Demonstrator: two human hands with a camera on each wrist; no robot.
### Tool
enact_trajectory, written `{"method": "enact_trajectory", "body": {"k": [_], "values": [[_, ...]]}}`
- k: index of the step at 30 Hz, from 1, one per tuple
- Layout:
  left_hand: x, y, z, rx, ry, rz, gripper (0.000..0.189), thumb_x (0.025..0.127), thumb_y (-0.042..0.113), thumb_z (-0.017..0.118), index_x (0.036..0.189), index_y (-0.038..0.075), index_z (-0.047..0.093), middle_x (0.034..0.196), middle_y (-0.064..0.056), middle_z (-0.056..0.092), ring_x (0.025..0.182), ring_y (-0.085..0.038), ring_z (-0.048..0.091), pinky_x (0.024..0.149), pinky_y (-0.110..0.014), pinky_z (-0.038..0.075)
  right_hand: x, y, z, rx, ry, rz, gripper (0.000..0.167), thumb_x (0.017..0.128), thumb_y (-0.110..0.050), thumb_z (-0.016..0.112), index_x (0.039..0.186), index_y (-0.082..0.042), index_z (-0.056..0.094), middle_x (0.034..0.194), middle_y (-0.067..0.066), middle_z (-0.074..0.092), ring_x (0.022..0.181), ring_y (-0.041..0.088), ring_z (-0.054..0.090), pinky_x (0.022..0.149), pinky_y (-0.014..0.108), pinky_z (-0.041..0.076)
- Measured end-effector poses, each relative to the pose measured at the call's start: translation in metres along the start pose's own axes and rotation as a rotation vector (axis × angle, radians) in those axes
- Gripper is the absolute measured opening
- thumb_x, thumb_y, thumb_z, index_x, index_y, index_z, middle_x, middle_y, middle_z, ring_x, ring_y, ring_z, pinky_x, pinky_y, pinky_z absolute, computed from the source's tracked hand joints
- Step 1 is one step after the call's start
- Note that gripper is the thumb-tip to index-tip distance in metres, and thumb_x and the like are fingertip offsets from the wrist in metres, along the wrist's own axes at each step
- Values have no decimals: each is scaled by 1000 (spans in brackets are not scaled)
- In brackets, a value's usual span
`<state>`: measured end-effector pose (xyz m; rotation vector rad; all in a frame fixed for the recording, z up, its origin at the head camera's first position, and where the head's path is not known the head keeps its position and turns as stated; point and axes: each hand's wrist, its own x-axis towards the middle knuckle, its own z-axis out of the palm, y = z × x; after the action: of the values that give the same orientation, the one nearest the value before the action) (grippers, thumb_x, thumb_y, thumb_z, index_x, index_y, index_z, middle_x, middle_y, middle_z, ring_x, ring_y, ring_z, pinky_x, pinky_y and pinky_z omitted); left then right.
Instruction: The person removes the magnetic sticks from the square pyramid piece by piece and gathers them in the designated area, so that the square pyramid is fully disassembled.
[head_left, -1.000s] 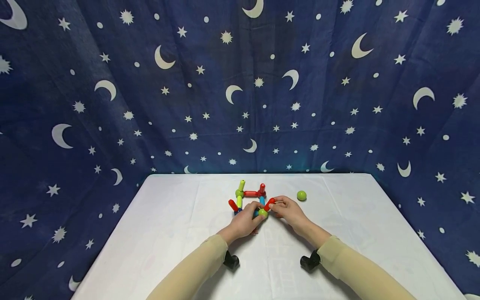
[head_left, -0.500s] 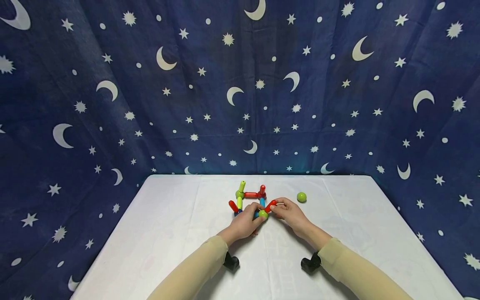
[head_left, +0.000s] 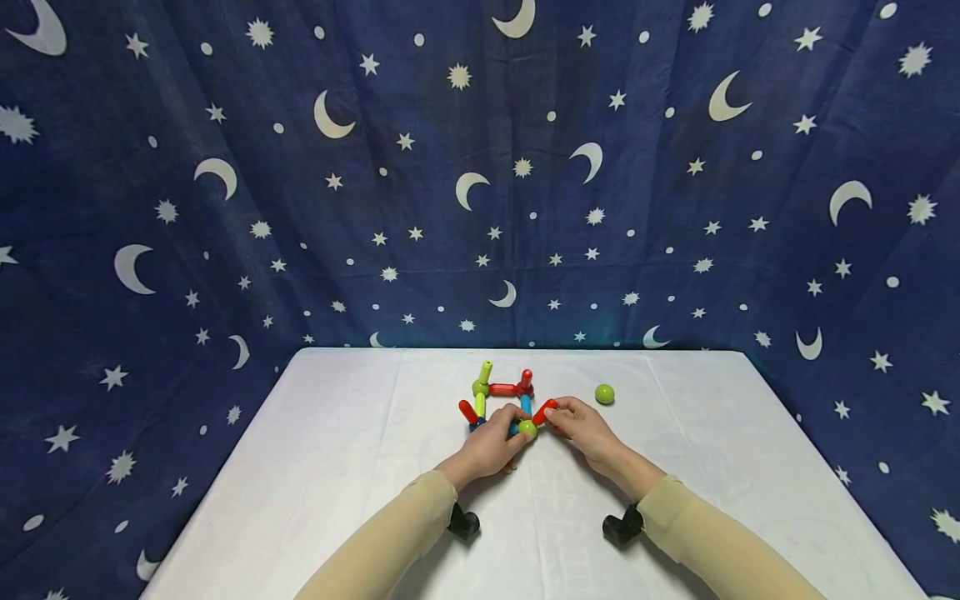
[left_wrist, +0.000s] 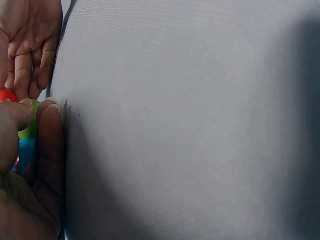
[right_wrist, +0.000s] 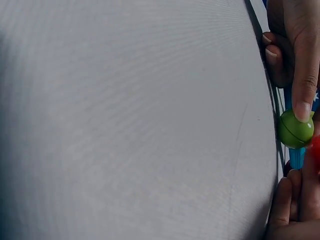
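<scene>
A square frame of toy rods and balls lies on the white table in the head view. My left hand [head_left: 489,442] grips the green ball [head_left: 527,429] at its near right corner, thumb on the ball in the right wrist view [right_wrist: 295,131]. My right hand [head_left: 587,429] pinches the upper end of a red rod [head_left: 544,412], which leans to the right beside that ball. Whether the rod's lower end touches the ball I cannot tell. A second red rod [head_left: 468,411], a lime rod [head_left: 486,372] and a third red rod [head_left: 527,378] stand up from the other corners.
A loose green ball [head_left: 604,394] sits on the table [head_left: 337,467] to the right, beyond my right hand. Behind the table's far edge hangs a dark blue curtain [head_left: 420,308] with moons and stars.
The red rod in my right hand has tilted a little further right, its upper end moving outward with the fingers. My left hand stays on the green ball.
</scene>
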<state>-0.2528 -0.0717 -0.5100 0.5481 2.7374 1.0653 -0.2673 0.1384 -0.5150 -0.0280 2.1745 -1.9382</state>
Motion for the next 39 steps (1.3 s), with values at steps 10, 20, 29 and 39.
{"method": "enact_trajectory", "body": {"k": [10,20,29,39], "values": [[0,-1,0,-5,-1,5,32,103,32,64,132,20,55,128,-5,58,90,-12,58,86,-31,47,-1,-1,0,6,-18,4,34,104,-21,63,125,6,62,109,6,68,104,23,60,92,35,49],[2,-2,2,-12,-11,0,32,103,33,64,131,22,54,128,-5,57,93,-12,58,87,-31,48,-7,-5,-18,1,-27,8,46,103,-20,65,139,5,54,114,9,71,99,22,66,74,31,53],[1,-1,-2,-56,-30,-23,32,103,32,64,132,23,53,130,-7,55,82,-12,58,74,-28,49,-17,-14,-50,-217,17,68,48,98,-24,71,135,3,56,98,8,69,83,22,60,64,33,49],[2,-3,-1,-55,-36,-11,32,104,33,62,132,23,53,131,-7,55,81,-13,61,79,-30,49,-24,-13,-90,-424,99,90,37,95,-21,71,119,5,59,89,7,66,75,20,59,62,34,48]]}}
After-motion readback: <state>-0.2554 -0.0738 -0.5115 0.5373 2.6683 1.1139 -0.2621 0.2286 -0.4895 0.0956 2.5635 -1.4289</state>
